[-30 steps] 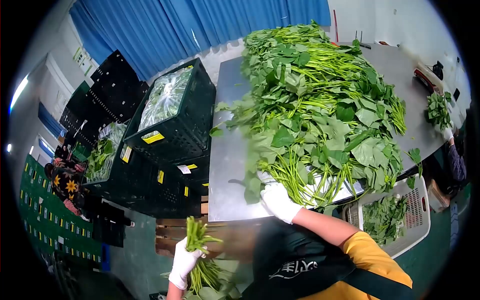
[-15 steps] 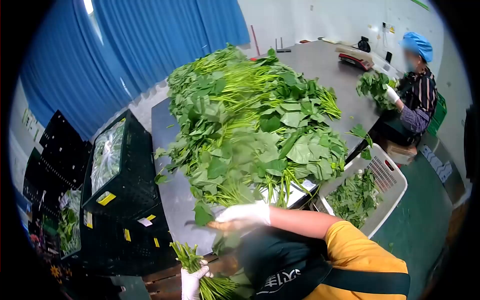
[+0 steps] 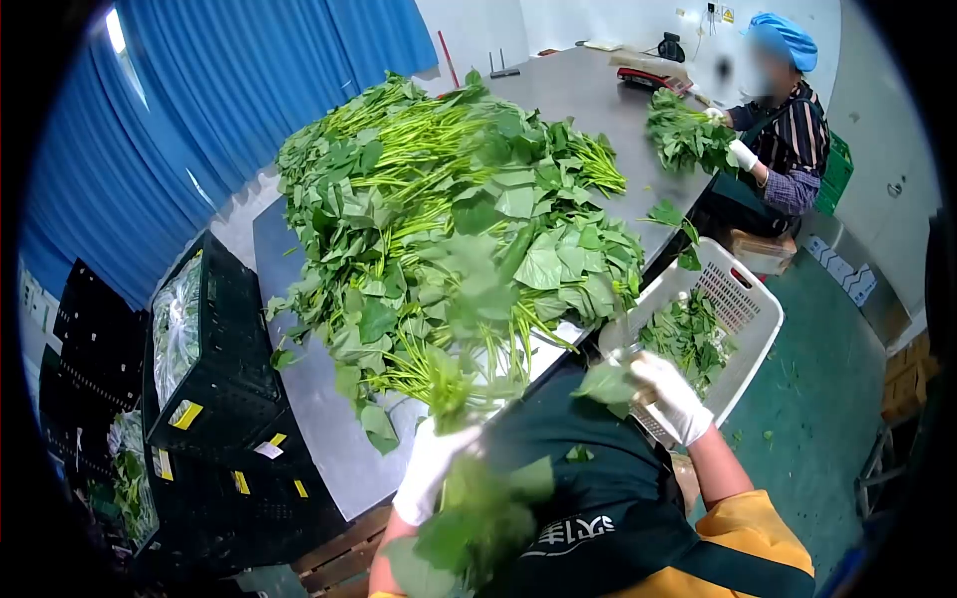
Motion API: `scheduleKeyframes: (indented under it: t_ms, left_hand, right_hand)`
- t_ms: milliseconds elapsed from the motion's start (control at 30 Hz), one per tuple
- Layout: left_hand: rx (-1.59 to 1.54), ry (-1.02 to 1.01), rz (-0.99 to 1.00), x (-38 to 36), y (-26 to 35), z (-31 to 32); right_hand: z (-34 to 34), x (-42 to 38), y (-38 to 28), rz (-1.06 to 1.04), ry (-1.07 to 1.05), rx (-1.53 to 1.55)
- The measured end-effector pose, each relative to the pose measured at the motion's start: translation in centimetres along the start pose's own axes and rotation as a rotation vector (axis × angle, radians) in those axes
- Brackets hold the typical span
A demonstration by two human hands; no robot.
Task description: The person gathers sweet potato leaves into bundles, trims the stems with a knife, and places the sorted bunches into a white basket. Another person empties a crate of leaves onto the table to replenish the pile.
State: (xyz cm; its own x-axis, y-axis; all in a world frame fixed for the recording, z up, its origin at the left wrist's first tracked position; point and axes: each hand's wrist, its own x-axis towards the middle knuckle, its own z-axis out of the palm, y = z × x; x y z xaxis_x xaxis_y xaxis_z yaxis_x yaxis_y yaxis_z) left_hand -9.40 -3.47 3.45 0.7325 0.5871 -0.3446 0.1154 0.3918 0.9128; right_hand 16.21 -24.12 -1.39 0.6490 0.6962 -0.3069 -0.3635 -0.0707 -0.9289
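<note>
My left hand point(image 3: 433, 470), in a white glove, is closed around a bunch of leafy green stems point(image 3: 477, 523) at the near table edge. The bunch's leaves hang below the hand, partly blurred, and its stems point up toward the pile. Beside the near rim of the white basket, my gloved right hand point(image 3: 674, 401) has its fingers closed on a loose green leaf point(image 3: 606, 385). A large heap of leafy greens point(image 3: 399, 229) covers much of the metal table point(image 3: 309, 404), its pale stems showing between layers of leaves.
The white plastic basket point(image 3: 753, 344) at my right holds leaves and stem bits. Dark crates point(image 3: 234, 344) with bagged greens are stacked at left. Across the table, a co-worker point(image 3: 788, 140) in a blue cap handles greens. A red scale point(image 3: 653, 80) stands at the back.
My right hand has moved from the front of the heap rightward to the basket, with a leaf. My left hand has risen with its bunch to the table edge. The view has shifted.
</note>
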Motion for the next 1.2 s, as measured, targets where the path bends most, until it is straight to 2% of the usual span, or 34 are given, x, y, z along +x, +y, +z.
scheduleKeyframes:
  t_ms: [33, 67, 100, 133, 200, 233, 267, 300, 333, 367, 400, 433, 467, 500, 533, 600, 733, 867, 967, 1000, 1033, 1067, 1100, 1133, 1167, 1200]
  left_hand:
    - [0.026, -0.082, 0.013, 0.8, 1.3, 2.3]
    - [0.114, -0.109, 0.038, 2.4, 1.3, 3.7]
    - [0.078, -0.136, 0.02, 3.9, 1.5, 5.6]
    - [0.067, -0.155, -0.034, 5.8, 0.9, 7.0]
    - [0.181, -0.285, 0.088, 9.3, -0.6, 9.8]
    - [0.17, -0.306, 0.089, 11.5, -2.0, 11.2]
    - [0.16, -0.327, 0.089, 12.9, -3.2, 12.6]
    - [0.038, -0.387, 0.005, 13.5, -3.4, 14.2]
    - [0.037, -0.405, 0.012, 14.2, -3.6, 15.8]
    - [0.125, -0.386, 0.029, 14.9, -4.1, 17.1]
    - [0.215, -0.361, 0.042, 15.7, -5.0, 18.3]
    - [0.345, -0.298, 0.152, 17.8, -7.3, 19.2]
    - [0.382, -0.252, 0.048, 17.5, -7.0, 20.2]
    - [0.449, -0.245, 0.035, 17.6, -7.2, 20.9]
    - [0.516, -0.24, 0.02, 17.8, -7.5, 21.4]
    - [0.641, -0.272, 0.042, 18.5, -8.6, 22.4]
    - [0.85, -0.388, 0.038, 20.0, -11.2, 23.7]
    - [0.867, -0.519, 0.018, 17.3, -7.9, 25.9]
    - [0.753, -0.567, -0.016, 16.2, -7.8, 26.3]
    - [0.705, -0.562, -0.016, 15.9, -7.6, 26.4]
    - [0.452, -0.563, -0.08, 15.8, -7.9, 25.8]
    - [0.486, -0.579, 0.001, 15.3, -6.8, 25.2]
    - [0.465, -0.548, 0.009, 14.5, -5.0, 24.3]
    - [0.421, -0.5, 0.042, 14.7, -3.3, 23.9]
    - [0.381, -0.448, 0.063, 15.7, -3.3, 22.8]
    - [0.381, -0.499, 0.108, 16.2, -3.4, 21.8]
  right_hand:
    - [-1.5, -1.0, -1.9, -0.128, 0.11, -0.238]
    - [-3.7, -0.2, -0.8, -0.405, 0.407, -0.563]
    - [-6.2, -0.5, -0.6, -0.212, 0.636, -0.79]
    - [-9.3, 0.2, 1.6, -0.526, 0.752, -0.792]
    - [-10.9, -0.8, 0.3, -0.485, 0.686, -0.51]
    - [-11.4, -0.8, 0.8, -0.626, 0.739, -0.629]
    - [-11.3, -1.3, 0.2, -0.673, 0.725, -0.743]
    - [-11.3, -1.6, -0.2, -0.701, 0.723, -0.852]
    - [-11.4, -1.7, -0.4, -0.728, 0.716, -0.964]
    - [-11.6, -1.3, 0.0, -0.733, 0.735, -0.947]
    - [-11.2, -1.3, -0.4, -0.561, 0.734, -0.883]
    - [-11.1, -1.2, -0.6, -0.512, 0.702, -0.872]
    - [-10.9, -1.0, -0.5, -0.461, 0.669, -0.858]
    - [-10.1, -0.9, -0.9, -0.6, 0.673, -0.937]
    - [-9.1, -1.4, -1.7, -0.583, 0.594, -0.826]
    - [-9.6, -0.1, -0.7, -0.745, 0.572, -1.083]
    - [-10.1, 0.9, 0.0, -0.603, 0.45, -1.032]
    - [-11.3, 2.2, 1.6, -0.639, 0.48, -1.084]
    - [-12.4, 2.5, 3.6, -0.522, 0.488, -0.95]
    - [-14.1, 3.2, 6.3, -0.452, 0.51, -1.087]
    - [-17.3, 3.3, 9.4, -0.408, 0.438, -1.297]
    - [-21.7, 2.9, 13.3, 0.064, 0.481, -1.18]
    - [-25.8, 0.4, 15.8, 0.282, 0.418, -1.332]
    - [-28.2, -1.7, 18.4, 0.242, 0.6, -1.259]
    - [-30.2, -2.5, 19.6, 0.318, 0.628, -1.36]
    - [-30.4, -3.2, 19.4, 0.409, 0.737, -1.3]
